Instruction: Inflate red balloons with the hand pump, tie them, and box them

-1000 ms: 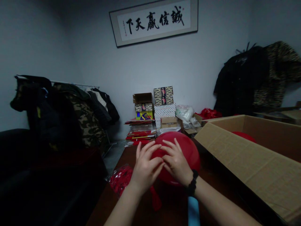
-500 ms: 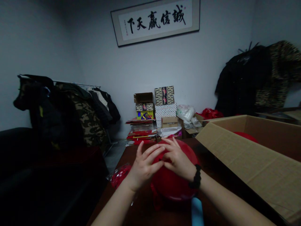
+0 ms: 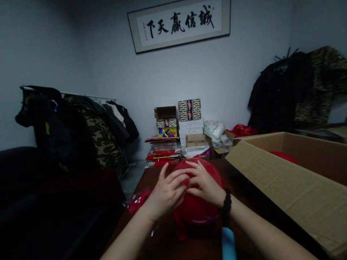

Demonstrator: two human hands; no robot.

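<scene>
In the middle of the head view a round, glossy red object (image 3: 202,213) sits on the dark wooden table (image 3: 197,247); its exact kind I cannot tell. My left hand (image 3: 166,191) and my right hand (image 3: 204,184) meet over its upper left part. Thumb and fingertips of both are pinched close together, and whatever lies between them is too small or hidden to make out. A red strip (image 3: 180,229) hangs at the object's lower left. Below my right wrist, which wears a black band, lies a light blue bar-shaped thing (image 3: 228,243).
A clear bag with red contents (image 3: 138,202) lies on the table's left side. An open cardboard box (image 3: 284,184) with something red inside takes up the right. Stacked boxes (image 3: 191,126) stand against the far wall; clothes (image 3: 100,133) hang at the left.
The round red object has shifted slightly left and up under my hands. My left fingers have curled in more, and both hands remain close together.
</scene>
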